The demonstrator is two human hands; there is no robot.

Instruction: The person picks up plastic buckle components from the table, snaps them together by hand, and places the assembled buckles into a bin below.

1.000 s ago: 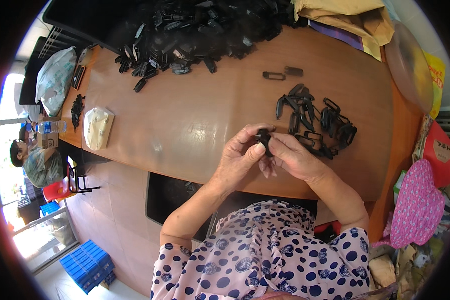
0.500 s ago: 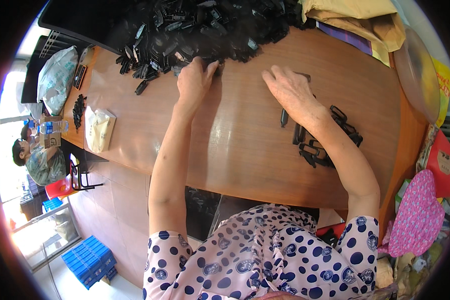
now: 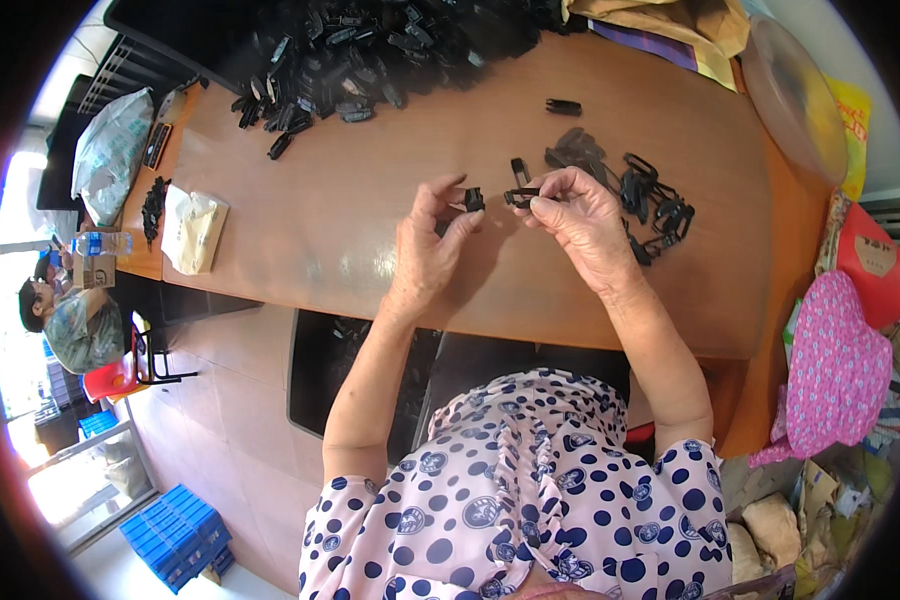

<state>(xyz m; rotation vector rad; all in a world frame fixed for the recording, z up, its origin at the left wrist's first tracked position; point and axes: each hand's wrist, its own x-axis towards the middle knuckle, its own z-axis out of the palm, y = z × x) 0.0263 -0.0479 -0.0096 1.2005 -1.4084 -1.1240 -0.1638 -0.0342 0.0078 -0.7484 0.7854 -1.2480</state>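
Over the middle of the wooden table, my left hand (image 3: 432, 232) pinches a small black plastic part (image 3: 474, 199) between thumb and fingers. Just to its right, my right hand (image 3: 585, 222) grips a black plastic frame (image 3: 519, 197), thumb pressed on it. A short gap separates the two pieces. Beyond my right hand lie loose black frames (image 3: 654, 200) in a loose cluster, some partly hidden by the hand. One black piece (image 3: 563, 106) lies apart, farther back. A large heap of small black parts (image 3: 360, 50) covers the far left of the table.
The wooden table (image 3: 320, 230) has a paper packet (image 3: 194, 230) at its left edge, near a bunch of black parts (image 3: 154, 210) and a plastic bag (image 3: 113, 155). Brown paper (image 3: 670, 22) and a clear round lid (image 3: 792, 100) stand far right. Another person (image 3: 82, 320) sits at left.
My left hand has come back from the heap with a black part. My right hand has drawn nearer, now holding a black frame beside it. The view has shifted slightly.
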